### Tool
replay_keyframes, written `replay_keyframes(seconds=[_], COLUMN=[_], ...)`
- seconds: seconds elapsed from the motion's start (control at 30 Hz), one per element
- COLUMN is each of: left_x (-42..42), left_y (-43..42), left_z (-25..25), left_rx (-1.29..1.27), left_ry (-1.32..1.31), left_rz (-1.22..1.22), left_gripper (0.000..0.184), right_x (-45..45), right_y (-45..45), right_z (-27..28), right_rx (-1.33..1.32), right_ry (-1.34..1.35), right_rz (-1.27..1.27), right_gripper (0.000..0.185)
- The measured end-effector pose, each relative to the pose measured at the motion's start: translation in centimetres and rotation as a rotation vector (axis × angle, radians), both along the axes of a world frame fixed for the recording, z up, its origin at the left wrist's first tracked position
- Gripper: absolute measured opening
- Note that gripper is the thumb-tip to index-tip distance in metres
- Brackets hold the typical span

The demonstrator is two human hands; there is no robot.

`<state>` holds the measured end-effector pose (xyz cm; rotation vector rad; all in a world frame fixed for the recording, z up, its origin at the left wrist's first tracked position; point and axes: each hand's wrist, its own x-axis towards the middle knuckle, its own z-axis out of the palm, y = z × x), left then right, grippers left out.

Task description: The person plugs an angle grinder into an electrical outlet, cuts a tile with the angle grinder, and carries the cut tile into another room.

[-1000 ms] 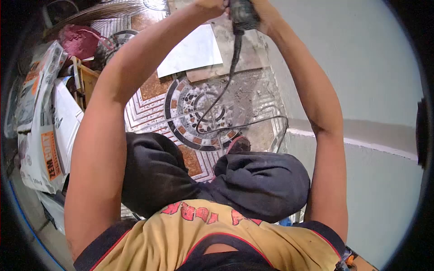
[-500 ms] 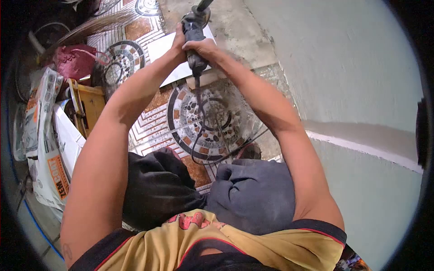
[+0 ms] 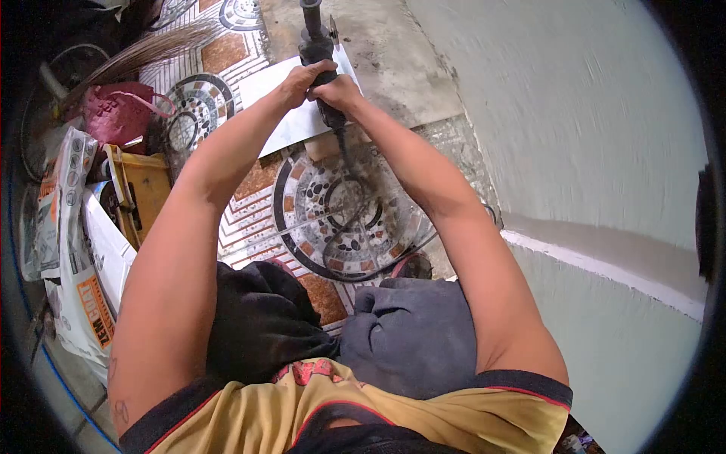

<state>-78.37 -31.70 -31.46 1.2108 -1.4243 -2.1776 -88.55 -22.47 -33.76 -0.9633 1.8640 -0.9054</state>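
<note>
An angle grinder [image 3: 317,51] is held at arm's length over the floor, in front of my knees. My left hand [image 3: 306,80] wraps round its dark body from the left. Just behind it, my right hand [image 3: 339,92] is closed round the rear of the body. The side handle [image 3: 311,19] sticks up toward the top edge, and the thin disc [image 3: 333,32] shows nearly edge-on at the right. From the rear end a black cord [image 3: 342,145] hangs and loops over the patterned tiles. Beneath the grinder lies a white panel [image 3: 281,125], its near edge by a small light block [image 3: 324,146].
A pale wall [image 3: 575,113] rises along the right. Printed sacks [image 3: 83,280], a yellow piece [image 3: 140,185], a pink bag [image 3: 117,113] and a straw broom [image 3: 151,54] crowd the left side. The cord runs close to my feet.
The grinder has turned in my hands: the side handle swung from upper right to upward, and the disc went nearly edge-on. My left hand's fingers moved over the body; my right hand dropped slightly.
</note>
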Motion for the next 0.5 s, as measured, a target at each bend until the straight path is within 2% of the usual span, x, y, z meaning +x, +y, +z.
replay_keyframes(seconds=[0.1,0.2,0.27,0.5], left_x=[-0.3,-1.0,-1.0,-1.3], left_y=[-0.7,-0.6,-0.4,-0.4], left_z=[-1.5,-2.1,-2.0,-2.7], left_rx=[-0.015,-0.031,-0.048,-0.133], left_ry=[-0.041,-0.056,-0.082,-0.153], left_rz=[-0.006,0.022,0.035,0.050], left_gripper=[0.046,0.044,0.045,0.049], right_x=[0.1,0.0,-0.3,-0.1], right_y=[0.1,-0.4,-1.0,-0.4], right_z=[-0.2,-1.7,-3.0,-2.0], right_rx=[0.012,-0.044,-0.042,-0.003], right_ry=[0.080,0.177,0.191,0.246], right_rz=[-0.035,-0.054,-0.051,-0.068], right_gripper=[0.061,0.047,0.048,0.048])
